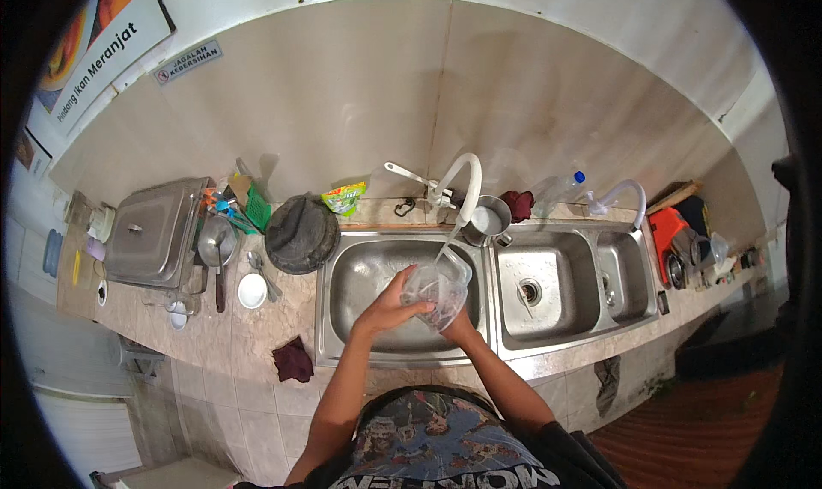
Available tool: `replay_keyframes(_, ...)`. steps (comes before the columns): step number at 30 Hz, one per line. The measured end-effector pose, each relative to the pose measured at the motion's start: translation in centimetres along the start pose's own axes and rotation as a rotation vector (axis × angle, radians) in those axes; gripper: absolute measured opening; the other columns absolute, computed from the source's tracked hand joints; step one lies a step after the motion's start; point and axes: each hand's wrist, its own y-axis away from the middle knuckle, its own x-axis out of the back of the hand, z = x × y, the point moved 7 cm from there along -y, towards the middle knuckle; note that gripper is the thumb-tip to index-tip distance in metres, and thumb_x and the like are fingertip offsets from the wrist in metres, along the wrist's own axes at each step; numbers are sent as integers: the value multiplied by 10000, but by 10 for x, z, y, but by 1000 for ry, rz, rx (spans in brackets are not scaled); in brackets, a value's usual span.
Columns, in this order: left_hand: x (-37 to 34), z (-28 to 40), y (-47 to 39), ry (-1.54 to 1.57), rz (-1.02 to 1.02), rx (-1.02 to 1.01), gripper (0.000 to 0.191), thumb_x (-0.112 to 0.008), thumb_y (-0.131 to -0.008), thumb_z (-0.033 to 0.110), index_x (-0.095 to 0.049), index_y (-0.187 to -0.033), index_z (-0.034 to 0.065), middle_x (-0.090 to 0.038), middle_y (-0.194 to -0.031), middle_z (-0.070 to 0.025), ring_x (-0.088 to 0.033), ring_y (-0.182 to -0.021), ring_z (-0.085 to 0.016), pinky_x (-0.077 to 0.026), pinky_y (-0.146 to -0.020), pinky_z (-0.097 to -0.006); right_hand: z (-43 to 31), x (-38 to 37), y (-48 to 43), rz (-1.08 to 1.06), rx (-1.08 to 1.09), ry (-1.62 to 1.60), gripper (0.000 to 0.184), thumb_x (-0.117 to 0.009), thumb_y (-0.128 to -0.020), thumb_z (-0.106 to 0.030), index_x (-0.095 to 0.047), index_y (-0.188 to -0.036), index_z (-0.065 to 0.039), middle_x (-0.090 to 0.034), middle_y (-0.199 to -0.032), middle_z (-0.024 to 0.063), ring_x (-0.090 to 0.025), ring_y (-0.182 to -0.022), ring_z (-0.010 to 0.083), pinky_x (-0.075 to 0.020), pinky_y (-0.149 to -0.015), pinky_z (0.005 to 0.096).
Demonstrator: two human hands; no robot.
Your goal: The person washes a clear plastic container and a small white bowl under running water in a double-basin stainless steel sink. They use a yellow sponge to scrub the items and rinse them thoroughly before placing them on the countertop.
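Over the large left sink basin (359, 283), both hands hold a clear plastic jug (431, 293) tilted beneath the tap. My left hand (388, 306) grips its left side, thumb across the near wall. Most of my right hand (458, 327) is hidden behind the jug, on its right and underside. What looks like the jug's clear handle shows at its upper right. A thin stream of water falls from the white gooseneck faucet (471, 181) onto the jug. Just right of the spout, a metal pot (501, 214) with whitish contents stands at the sink's back edge.
Left of the basin are a black round stone mortar (302, 235), a white bowl (252, 291), a ladle (218, 245) and a covered steel tray (154, 232). A dark red cloth (293, 359) hangs over the front edge. Rightward lie two smaller basins (552, 264) and a second faucet (620, 197).
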Motion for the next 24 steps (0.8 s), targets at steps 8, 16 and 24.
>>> replay_keyframes(8,1,-16,-5,553,190,-48,681,-836,-817,244,-522,-1377,16,-645,-1183,-93,-633,-1028,-171,-529,-906,-311,11,-37,6,76,-727,-1501,272,-715,-931,-178,-664,-1175,-70,-679,-1170,56,-652,-1090,194,-514,-939,313)
replay_keyframes(16,-10,-17,3,593,441,164,545,-758,-883,205,-552,-1338,-12,-642,-1191,-111,-613,-1078,-170,-501,-943,-320,-1,-18,-3,-22,-253,-221,279,-685,-902,-129,-659,-1156,-19,-681,-1172,117,-651,-1114,274,-505,-959,423)
replay_keyframes(24,6,-13,4,604,500,22,542,-780,-879,202,-566,-1317,-35,-672,-1152,-119,-651,-1009,-176,-518,-917,-308,16,-23,18,173,-679,-1593,262,-537,-994,-61,-606,-1244,-24,-671,-1195,83,-675,-1061,189,-557,-903,335)
